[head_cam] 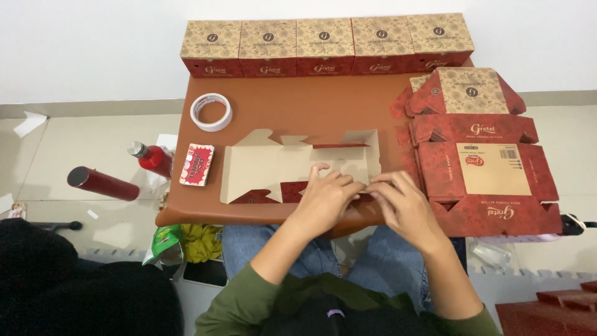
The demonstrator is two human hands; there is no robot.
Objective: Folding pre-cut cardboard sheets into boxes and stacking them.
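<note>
head view: both hands [364, 196] press flat carton blank [292, 165] lying lengthwise left-right.

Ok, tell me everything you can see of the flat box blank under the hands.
The box blank is unfolded cardboard lying inside up on the brown table: plain kraft tan, its red printed outer face showing only at the near flaps. The far edge carries cut tabs and one panel folded upright. It sits near the table's front edge, between a small red packet and a stack of flat red blanks. The left hand and right hand both press on its near right edge, fingertips meeting at a flap.
</note>
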